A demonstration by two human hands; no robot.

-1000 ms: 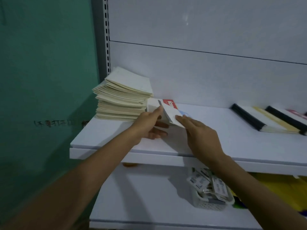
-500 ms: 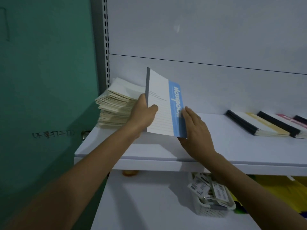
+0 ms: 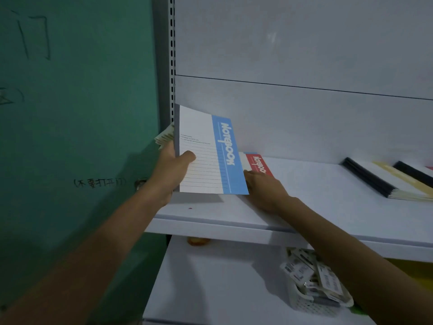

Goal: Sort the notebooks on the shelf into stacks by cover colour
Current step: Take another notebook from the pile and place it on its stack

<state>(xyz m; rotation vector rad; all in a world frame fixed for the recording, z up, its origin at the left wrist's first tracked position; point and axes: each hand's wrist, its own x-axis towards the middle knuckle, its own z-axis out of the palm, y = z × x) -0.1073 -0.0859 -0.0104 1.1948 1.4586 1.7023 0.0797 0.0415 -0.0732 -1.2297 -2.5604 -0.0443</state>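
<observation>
Sorting appears partly done. Left hand (image 3: pixel 174 168) holds a blue notebook (image 3: pixel 206 158) upright above the shelf (image 3: pixel 304 222), grip pinching its grey spine edge, thumb on the cover. Right hand (image 3: pixel 263 190) rests with fingers stretched flat on a red notebook (image 3: pixel 260 163) lying just behind. Further back, a cream stack (image 3: pixel 164 137) stands at left. Dark-spined notebooks (image 3: pixel 375 181) lie fanned, well apart at right, apparently unsorted.

One blue notebook (image 3: pixel 206 160); one red notebook (image 3: pixel 259 164); one cream stack (image 3: pixel 165 137); one white basket (image 3: pixel 309 306); two shelves: upper shelf (image 3: pixel 328 207), lower shelf (image 3: pixel 210 289).
</observation>
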